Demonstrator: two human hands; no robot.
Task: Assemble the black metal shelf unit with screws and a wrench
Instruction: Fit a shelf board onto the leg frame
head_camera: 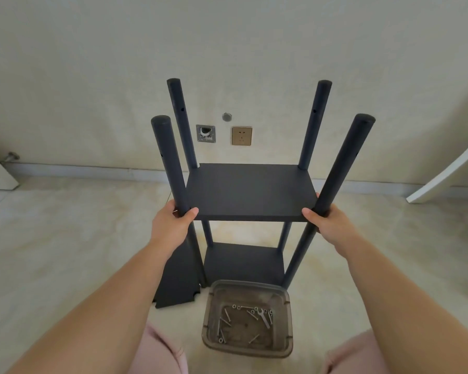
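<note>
Left hand: my left hand (170, 222) grips the near-left black metal post (170, 168).
Right hand: my right hand (326, 221) grips the near-right post (341, 168).
Shelf unit: upright on the floor, 2 black shelves fitted; upper shelf (250, 191) spans between my hands.
Loose panel: third black panel (177, 279) near-left, nearer my left hand.
Hardware: screws and small wrench (262, 318) in the clear plastic tub (214, 298), near.

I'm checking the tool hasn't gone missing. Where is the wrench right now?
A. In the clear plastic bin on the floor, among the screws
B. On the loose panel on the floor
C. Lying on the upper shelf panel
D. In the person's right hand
A: the wrench lies in the plastic bin with loose screws, while both hands grip shelf posts.
</note>
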